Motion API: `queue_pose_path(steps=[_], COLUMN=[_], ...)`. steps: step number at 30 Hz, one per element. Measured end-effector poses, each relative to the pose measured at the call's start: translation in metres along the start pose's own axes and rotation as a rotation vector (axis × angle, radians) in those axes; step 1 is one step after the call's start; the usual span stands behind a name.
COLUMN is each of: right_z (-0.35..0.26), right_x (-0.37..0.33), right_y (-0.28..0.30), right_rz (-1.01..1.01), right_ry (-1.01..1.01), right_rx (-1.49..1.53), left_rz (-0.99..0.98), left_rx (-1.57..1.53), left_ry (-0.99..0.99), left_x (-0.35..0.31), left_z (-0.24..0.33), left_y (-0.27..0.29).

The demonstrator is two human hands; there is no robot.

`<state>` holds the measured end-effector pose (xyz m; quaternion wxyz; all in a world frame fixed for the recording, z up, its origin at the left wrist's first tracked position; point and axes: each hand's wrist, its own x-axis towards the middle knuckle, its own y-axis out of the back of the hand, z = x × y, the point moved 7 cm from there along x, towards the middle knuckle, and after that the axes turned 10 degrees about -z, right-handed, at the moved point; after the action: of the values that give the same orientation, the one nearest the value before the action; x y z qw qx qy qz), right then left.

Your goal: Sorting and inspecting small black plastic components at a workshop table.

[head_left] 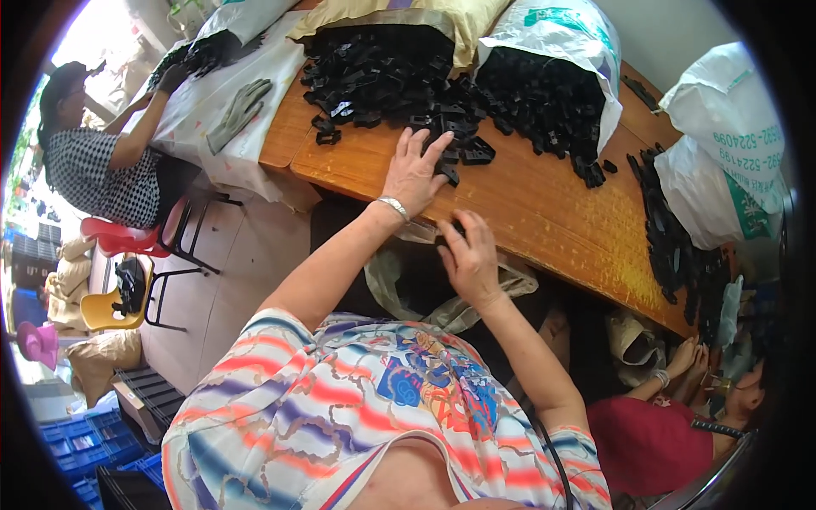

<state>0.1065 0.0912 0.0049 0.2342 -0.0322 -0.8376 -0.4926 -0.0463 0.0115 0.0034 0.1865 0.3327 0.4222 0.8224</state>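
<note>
We see the heap of small, angular black plastic pieces [378,72] on the brown wooden table [544,212], just beyond our left hand [414,174], the nearer one; its fingers are loosely spread, tips against the near pieces, though whether it grips any we cannot tell. Our right hand [473,262], at the table's edge, curls around a black plastic piece [459,228], its long axis mostly hidden.

Black parts [374,76] are blocking the way just beyond the left fingers [416,144]; bare table [561,212] is stretching freely to their right.
</note>
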Motion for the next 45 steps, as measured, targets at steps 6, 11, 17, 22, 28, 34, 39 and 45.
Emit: queue_pose_path(steps=[6,11,17,22,28,34,39,45], right_z=[-0.015,-0.002,0.067,0.13,0.133,0.126,0.139,0.158], right_x=[-0.015,-0.019,-0.006,0.022,0.046,0.087,0.106,0.078], right_y=[-0.01,0.005,0.06,0.059,0.038,0.017,0.013,0.075], right_rz=[-0.004,0.047,0.232,0.288,0.177,0.186,0.071,0.147], right_ry=[0.047,0.022,-0.265,-0.408,-0.331,-0.154,-0.059,-0.073], right_rx=[-0.053,0.033,-0.003,-0.057,-0.13,-0.088,-0.064,-0.029], left_rz=[-0.058,0.044,-0.011,-0.031,-0.038,0.009,0.028,-0.037], left_rx=[-0.013,-0.038,-0.114,-0.078,-0.053,-0.031,0.02,0.035], left_ry=[0.035,-0.074,-0.105,-0.19,-0.187,-0.118,-0.15,-0.221], left_x=[0.034,0.025,0.016,0.008,0.026,0.036,0.033,0.043], left_z=[0.017,0.035,0.037,0.053,0.057,0.05,0.054,0.061], left_y=[-0.018,-0.007,-0.001,-0.01,-0.016,-0.015,-0.015,-0.024])
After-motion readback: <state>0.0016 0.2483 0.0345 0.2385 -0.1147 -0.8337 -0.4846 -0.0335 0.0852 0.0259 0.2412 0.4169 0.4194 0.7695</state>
